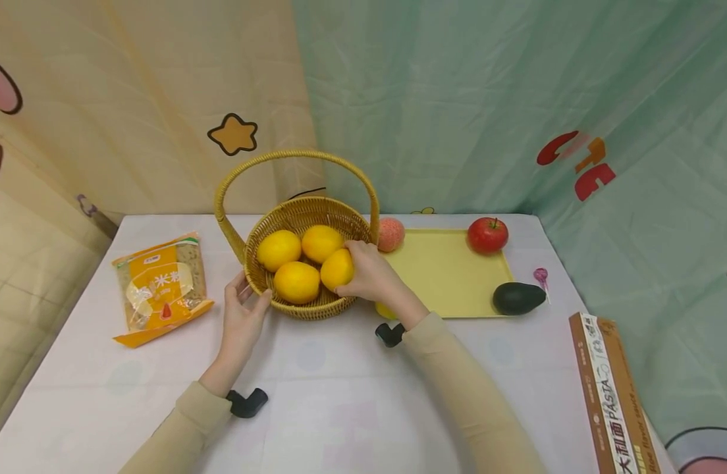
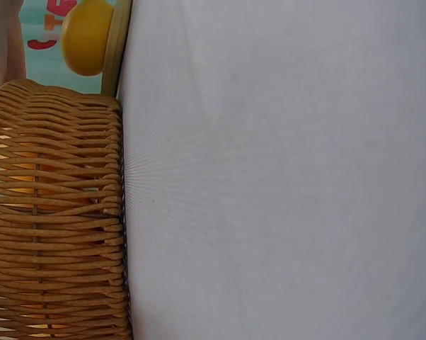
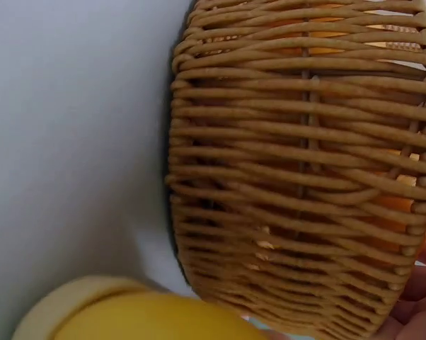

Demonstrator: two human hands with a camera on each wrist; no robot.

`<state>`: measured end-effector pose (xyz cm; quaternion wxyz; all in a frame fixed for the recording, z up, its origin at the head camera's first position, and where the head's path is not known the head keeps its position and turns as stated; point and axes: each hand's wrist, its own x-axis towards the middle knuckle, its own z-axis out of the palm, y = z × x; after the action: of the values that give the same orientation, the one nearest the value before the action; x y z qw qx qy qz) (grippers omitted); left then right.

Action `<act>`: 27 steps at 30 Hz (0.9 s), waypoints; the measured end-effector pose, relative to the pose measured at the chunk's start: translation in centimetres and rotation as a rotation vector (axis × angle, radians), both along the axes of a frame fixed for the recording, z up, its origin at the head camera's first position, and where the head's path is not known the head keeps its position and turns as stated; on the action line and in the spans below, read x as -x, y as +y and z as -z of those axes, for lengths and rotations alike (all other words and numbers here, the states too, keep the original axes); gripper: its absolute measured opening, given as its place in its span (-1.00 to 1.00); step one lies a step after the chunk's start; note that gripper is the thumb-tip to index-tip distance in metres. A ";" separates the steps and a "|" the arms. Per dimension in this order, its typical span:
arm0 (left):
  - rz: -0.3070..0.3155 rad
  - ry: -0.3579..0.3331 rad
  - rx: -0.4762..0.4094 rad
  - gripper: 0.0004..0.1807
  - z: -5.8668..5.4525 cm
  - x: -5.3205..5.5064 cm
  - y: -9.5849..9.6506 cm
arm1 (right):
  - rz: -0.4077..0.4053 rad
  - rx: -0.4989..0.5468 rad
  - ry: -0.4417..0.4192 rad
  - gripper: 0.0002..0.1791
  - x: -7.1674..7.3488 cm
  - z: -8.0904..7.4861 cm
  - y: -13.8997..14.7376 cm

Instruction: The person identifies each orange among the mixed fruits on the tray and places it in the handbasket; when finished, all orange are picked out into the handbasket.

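A woven wicker basket (image 1: 310,312) with a tall arched handle stands at the back of the table. My left hand (image 1: 240,324) grips its left rim, the thumb on the front edge and the fingers on the outer side. Inside the right part of the basket, my right hand (image 1: 373,271) holds a yellow lemon (image 1: 337,270) between thumb and fingers. Three more lemons (image 1: 296,282) lie around it in the basket. In the left wrist view the wicker side (image 2: 57,227) fills the left edge; the right wrist view shows the weave (image 3: 298,156) close up.
Right of the basket is a yellow tray (image 1: 446,273) with a peach (image 1: 391,234), a red apple (image 1: 487,236), an avocado (image 1: 518,299) and a yellow fruit (image 2: 85,39) at its edges. A lollipop (image 1: 540,276), a pasta box (image 1: 612,395) and an orange food bag (image 1: 162,286) lie around.
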<state>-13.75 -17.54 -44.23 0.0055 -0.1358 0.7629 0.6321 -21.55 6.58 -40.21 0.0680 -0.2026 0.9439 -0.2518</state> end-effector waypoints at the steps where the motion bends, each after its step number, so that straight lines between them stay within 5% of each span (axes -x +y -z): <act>1: -0.002 0.003 0.000 -0.21 0.0 0.0 -0.1 | -0.005 -0.011 0.003 -0.02 0.1 0.0 -0.1; 14: -0.018 -0.001 -0.011 -0.21 0.0 0.2 -0.3 | -0.017 -0.050 0.004 -0.18 0.2 0.3 -0.8; 22: 0.002 -0.044 0.010 -0.19 -0.6 0.2 -0.7 | 0.041 0.202 -0.008 -0.36 -0.2 -0.7 0.6; 27: -0.041 0.010 0.040 -0.25 -1.5 -0.2 -0.9 | 0.101 0.307 -0.014 -0.45 -0.9 -2.0 2.6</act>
<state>-13.58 -18.40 -42.74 -0.0140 -0.1484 0.7725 0.6173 -20.63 9.15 -38.20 0.0300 -0.1610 0.9027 -0.3978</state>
